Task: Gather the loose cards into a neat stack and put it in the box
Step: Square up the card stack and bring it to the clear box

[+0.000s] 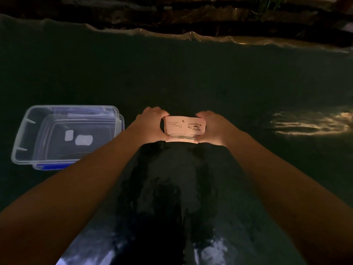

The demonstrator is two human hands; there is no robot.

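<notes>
The clear plastic box (66, 136) sits open well left of the card stack (184, 129). My left hand (152, 123) grips the stack's left end, my right hand (214, 129) its right end, seemingly just above the dark cloth (191, 77).

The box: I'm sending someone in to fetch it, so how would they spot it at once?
Start from the dark table and look to the person's left, beside the left hand. There sits the box, a clear plastic tub lying open, apart from the card stack held between both hands. It is the only see-through container, with blue showing under its near edge.
</notes>
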